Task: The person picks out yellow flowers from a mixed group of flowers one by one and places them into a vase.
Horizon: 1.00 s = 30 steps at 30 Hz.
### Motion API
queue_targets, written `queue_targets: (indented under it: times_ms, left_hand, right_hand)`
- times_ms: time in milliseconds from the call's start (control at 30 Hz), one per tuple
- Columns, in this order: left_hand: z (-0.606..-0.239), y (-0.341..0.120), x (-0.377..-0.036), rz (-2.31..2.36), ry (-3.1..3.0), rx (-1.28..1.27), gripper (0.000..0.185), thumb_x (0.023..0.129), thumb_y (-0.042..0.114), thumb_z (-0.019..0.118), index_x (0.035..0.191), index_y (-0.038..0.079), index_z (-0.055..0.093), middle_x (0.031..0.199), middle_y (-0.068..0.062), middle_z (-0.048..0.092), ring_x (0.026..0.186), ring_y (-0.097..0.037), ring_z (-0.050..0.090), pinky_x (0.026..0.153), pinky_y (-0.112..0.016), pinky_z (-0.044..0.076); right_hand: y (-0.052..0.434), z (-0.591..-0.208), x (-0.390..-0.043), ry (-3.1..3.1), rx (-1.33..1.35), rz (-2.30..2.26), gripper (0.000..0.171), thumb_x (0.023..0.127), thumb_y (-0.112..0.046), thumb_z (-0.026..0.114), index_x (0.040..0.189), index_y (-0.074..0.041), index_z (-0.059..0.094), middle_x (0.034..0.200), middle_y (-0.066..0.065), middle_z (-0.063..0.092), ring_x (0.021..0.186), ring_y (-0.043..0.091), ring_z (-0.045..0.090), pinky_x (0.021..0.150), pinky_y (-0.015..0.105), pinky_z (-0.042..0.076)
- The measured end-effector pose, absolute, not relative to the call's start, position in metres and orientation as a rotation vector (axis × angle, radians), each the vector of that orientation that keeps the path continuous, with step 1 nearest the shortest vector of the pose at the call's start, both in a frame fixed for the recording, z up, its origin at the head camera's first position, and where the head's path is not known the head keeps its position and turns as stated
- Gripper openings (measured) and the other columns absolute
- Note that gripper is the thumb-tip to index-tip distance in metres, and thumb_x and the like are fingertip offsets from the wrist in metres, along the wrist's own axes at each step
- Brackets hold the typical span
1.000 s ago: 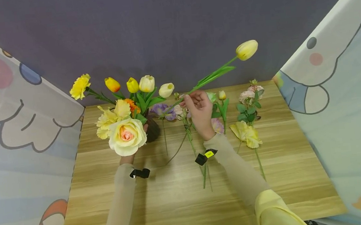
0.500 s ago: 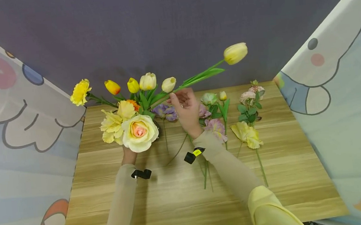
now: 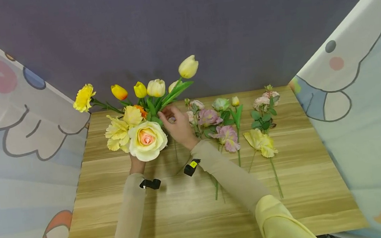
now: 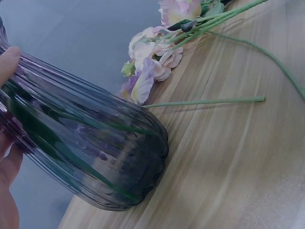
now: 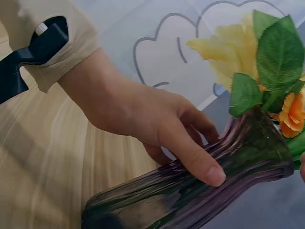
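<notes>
A ribbed, see-through purplish glass vase [image 4: 90, 138] with green stems inside stands tilted in the wrist views. My left hand [image 5: 147, 114] grips it below the mouth; in the head view, flowers cover most of that hand. Beside the vase mouth, my right hand [image 3: 179, 128] pinches the stem of a pale yellow tulip [image 3: 188, 66], whose bloom rises above the bouquet. Only a fingertip of it shows at the right wrist view's edge. The bouquet holds a cream rose [image 3: 147, 138], a yellow ruffled flower [image 3: 119, 133], an orange flower [image 5: 291, 114] and several tulips [image 3: 156, 88].
On the wooden table [image 3: 186, 219], right of the hands, lie pink-purple flowers [image 3: 226, 137], a pale green flower [image 3: 221, 104], a small tulip [image 3: 235, 101], pale pink roses [image 3: 262, 103] and a yellow flower [image 3: 261, 142]. A grey wall [image 3: 236, 26] stands behind.
My right hand has moved left with the tulip to the vase mouth, and the bloom has swung left and more upright. The bouquet's rose has shifted right; my left hand still grips the vase.
</notes>
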<state>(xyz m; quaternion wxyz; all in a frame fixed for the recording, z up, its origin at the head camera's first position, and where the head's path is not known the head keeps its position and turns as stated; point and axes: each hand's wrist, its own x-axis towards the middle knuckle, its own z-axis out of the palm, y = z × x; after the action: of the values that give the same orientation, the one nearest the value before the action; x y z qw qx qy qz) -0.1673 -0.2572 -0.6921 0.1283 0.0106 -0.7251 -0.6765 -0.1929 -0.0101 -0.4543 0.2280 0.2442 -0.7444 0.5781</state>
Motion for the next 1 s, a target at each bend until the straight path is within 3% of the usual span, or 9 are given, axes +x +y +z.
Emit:
queue_targets:
  times_ms: [167, 300, 400, 533, 567, 633, 767, 867, 1000]
  left_hand:
    - [-0.692, -0.257, -0.174, -1.849, -2.078, 0.032, 0.058, 0.087, 0.023, 0.081, 0.140, 0.022, 0.056, 0.130, 0.009, 0.060, 0.123, -0.001, 0.051, 0.110, -0.012, 0.033]
    - [-0.701, -0.261, -0.179, -2.025, -1.950, 0.010, 0.066, 0.084, 0.008, 0.082, 0.144, 0.012, 0.053, 0.135, -0.001, 0.060, 0.130, -0.010, 0.052, 0.117, -0.018, 0.032]
    - [-0.746, -0.280, -0.197, -1.987, -1.983, -0.030, 0.070, 0.084, 0.014, 0.085, 0.146, 0.012, 0.052, 0.137, -0.002, 0.059, 0.133, -0.011, 0.050, 0.119, -0.021, 0.032]
    - [-0.850, -0.320, -0.238, -1.896, -2.035, -0.052, 0.084, 0.076, 0.015, 0.093, 0.149, 0.022, 0.052, 0.141, 0.002, 0.059, 0.132, -0.011, 0.051, 0.116, -0.024, 0.036]
    - [-0.833, -0.313, -0.233, -1.861, -2.051, -0.066, 0.083, 0.077, 0.015, 0.092, 0.148, 0.028, 0.051, 0.140, 0.007, 0.058, 0.132, -0.007, 0.050, 0.116, -0.021, 0.035]
    - [-0.759, -0.287, -0.209, -1.879, -2.073, -0.040, 0.080, 0.079, 0.019, 0.090, 0.149, 0.020, 0.050, 0.142, -0.001, 0.058, 0.136, -0.014, 0.049, 0.121, -0.029, 0.032]
    - [-0.683, -0.256, -0.176, -1.757, -2.122, -0.020, 0.073, 0.083, 0.037, 0.086, 0.145, 0.022, 0.052, 0.135, 0.007, 0.059, 0.130, -0.002, 0.048, 0.115, -0.016, 0.030]
    - [-0.754, -0.278, -0.192, -1.810, -2.099, -0.018, 0.083, 0.080, 0.032, 0.089, 0.151, 0.020, 0.045, 0.141, 0.006, 0.054, 0.135, 0.000, 0.043, 0.116, -0.011, 0.023]
    - [-0.715, -0.263, -0.176, -1.985, -2.049, -0.009, 0.087, 0.080, 0.020, 0.086, 0.154, 0.010, 0.040, 0.148, -0.007, 0.050, 0.145, -0.015, 0.038, 0.126, -0.024, 0.015]
  right_hand:
    - [-0.013, -0.449, -0.196, -2.104, 0.668, 1.547, 0.010, 0.100, -0.007, 0.067, 0.103, 0.002, 0.065, 0.090, 0.015, 0.069, 0.078, 0.024, 0.067, 0.070, 0.027, 0.056]
    - [-0.010, -0.442, -0.197, -2.085, 0.647, 1.532, 0.009, 0.099, -0.007, 0.068, 0.100, 0.002, 0.066, 0.087, 0.015, 0.070, 0.076, 0.024, 0.067, 0.069, 0.029, 0.057]
    - [-0.008, -0.438, -0.196, -2.097, 0.655, 1.521, 0.009, 0.099, -0.007, 0.067, 0.100, 0.002, 0.065, 0.087, 0.015, 0.071, 0.077, 0.025, 0.068, 0.069, 0.031, 0.057]
    - [-0.010, -0.437, -0.194, -2.171, 0.692, 1.526, 0.009, 0.101, -0.007, 0.065, 0.103, 0.001, 0.062, 0.089, 0.014, 0.071, 0.079, 0.023, 0.067, 0.070, 0.024, 0.054]
    - [-0.011, -0.438, -0.193, -2.191, 0.698, 1.536, 0.009, 0.102, -0.008, 0.064, 0.104, 0.000, 0.062, 0.090, 0.014, 0.070, 0.080, 0.022, 0.067, 0.071, 0.023, 0.053]
    - [-0.012, -0.438, -0.193, -2.222, 0.699, 1.554, 0.009, 0.103, -0.009, 0.064, 0.105, 0.000, 0.061, 0.092, 0.013, 0.069, 0.081, 0.021, 0.066, 0.071, 0.021, 0.052]
    - [-0.010, -0.434, -0.193, -2.277, 0.678, 1.598, 0.013, 0.103, -0.013, 0.064, 0.107, -0.001, 0.062, 0.093, 0.013, 0.068, 0.081, 0.021, 0.064, 0.073, 0.022, 0.053]
    - [-0.006, -0.430, -0.193, -2.242, 0.650, 1.678, 0.015, 0.103, -0.012, 0.064, 0.111, 0.000, 0.062, 0.093, 0.015, 0.068, 0.080, 0.024, 0.064, 0.071, 0.025, 0.052]
    - [0.000, -0.418, -0.192, -2.018, 0.636, 1.819, 0.021, 0.105, -0.005, 0.057, 0.123, 0.006, 0.061, 0.096, 0.022, 0.068, 0.080, 0.034, 0.066, 0.072, 0.034, 0.055]
